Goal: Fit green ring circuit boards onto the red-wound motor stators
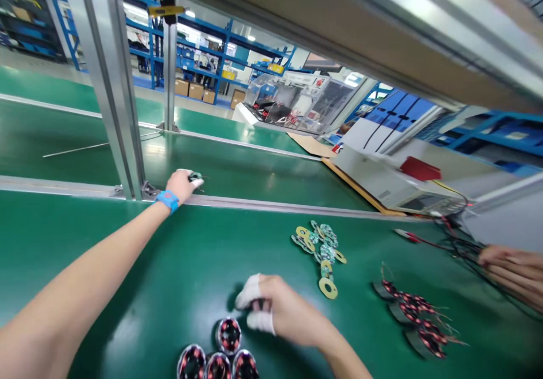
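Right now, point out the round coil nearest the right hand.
The topmost round coil, standing alone above the other three, just below the right hand.

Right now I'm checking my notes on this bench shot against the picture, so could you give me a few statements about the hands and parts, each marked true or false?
1. The left hand is stretched out to the far metal rail and holds a small part. True.
2. The left arm wears a red wristband. False: the wristband is blue.
3. The right hand has white covers on its fingertips. True.
4. The wound coils lie at the far edge of the green mat. False: they lie at the near edge, just below the right hand.
5. A cluster of small round circuit boards lies on the green mat. True.
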The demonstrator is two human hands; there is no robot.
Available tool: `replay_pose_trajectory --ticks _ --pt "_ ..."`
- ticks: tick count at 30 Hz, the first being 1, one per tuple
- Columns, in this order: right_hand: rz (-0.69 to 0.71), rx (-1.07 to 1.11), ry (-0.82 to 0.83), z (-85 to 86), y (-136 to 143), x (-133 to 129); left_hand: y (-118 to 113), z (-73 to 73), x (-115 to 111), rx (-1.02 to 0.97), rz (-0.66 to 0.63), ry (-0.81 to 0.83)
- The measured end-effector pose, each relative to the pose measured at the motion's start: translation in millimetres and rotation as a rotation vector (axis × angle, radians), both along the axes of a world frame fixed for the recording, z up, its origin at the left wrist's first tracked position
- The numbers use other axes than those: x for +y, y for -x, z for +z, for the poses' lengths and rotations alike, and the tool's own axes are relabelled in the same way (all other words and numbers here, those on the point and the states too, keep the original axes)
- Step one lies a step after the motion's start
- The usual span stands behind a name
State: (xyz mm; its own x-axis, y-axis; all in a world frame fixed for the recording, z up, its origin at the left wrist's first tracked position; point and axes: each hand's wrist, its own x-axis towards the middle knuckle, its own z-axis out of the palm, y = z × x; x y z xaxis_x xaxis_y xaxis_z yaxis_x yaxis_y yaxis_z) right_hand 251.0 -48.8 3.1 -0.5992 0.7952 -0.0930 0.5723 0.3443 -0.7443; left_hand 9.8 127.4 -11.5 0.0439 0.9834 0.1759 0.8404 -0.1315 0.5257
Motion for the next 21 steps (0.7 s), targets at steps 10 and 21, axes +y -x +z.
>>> replay_pose_trajectory --ticks 10,21 --pt "0.059 0.076 -0.087 -8.0 4.5 2.6 -13.7 4.1 -58.0 -0.446 -0.194 0.020" --pt "-0.397 0.005 -0.271 -41.4 18.7 -3.1 -40.5 -23.0 -133.1 -0.346 -0.736 0.312"
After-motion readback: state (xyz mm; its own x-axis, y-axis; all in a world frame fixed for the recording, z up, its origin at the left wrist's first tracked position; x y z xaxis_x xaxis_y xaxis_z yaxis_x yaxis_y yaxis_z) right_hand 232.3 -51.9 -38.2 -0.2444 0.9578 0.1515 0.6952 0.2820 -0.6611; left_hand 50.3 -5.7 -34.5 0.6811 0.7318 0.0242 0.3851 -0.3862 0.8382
